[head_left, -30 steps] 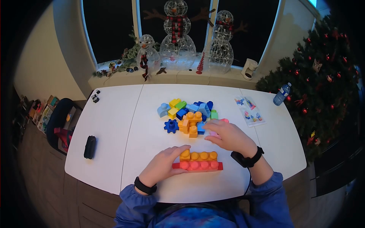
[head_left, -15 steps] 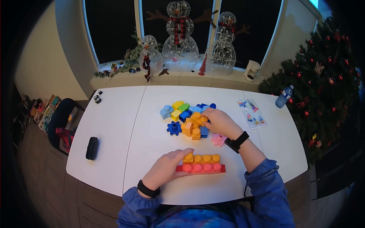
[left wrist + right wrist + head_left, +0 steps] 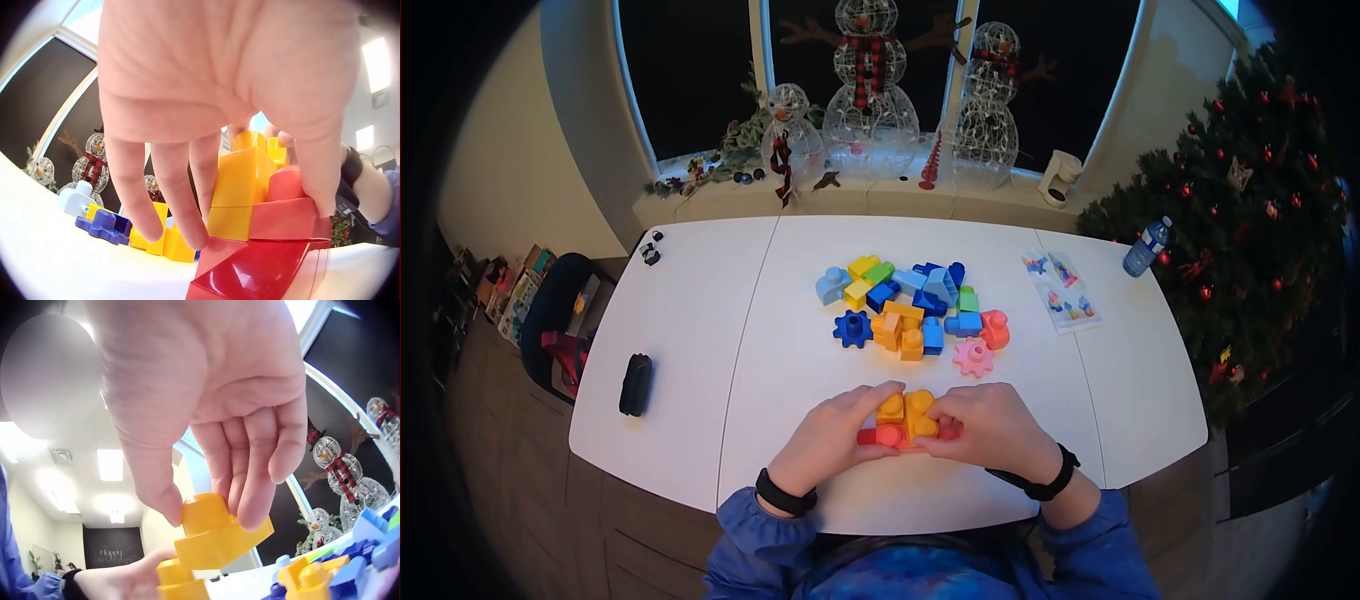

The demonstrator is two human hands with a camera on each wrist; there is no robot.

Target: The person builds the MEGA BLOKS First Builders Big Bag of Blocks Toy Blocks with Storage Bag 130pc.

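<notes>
The left end of a red-and-yellow stack, long axis running left to right on the near table, is held by the left hand, its grip parted to the stack's width. A yellow block, studs up, lengthwise near to far, is pinched over it by the right hand.

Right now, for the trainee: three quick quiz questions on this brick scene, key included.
1. What does the right hand pinch?
2. True or false: in the head view, the blue gear lies left of the pink gear.
3. The lowest visible brick of the stack in the left hand is: A) blue, B) red, C) green.

Key: 1. A yellow brick. 2. True. 3. B.
</notes>
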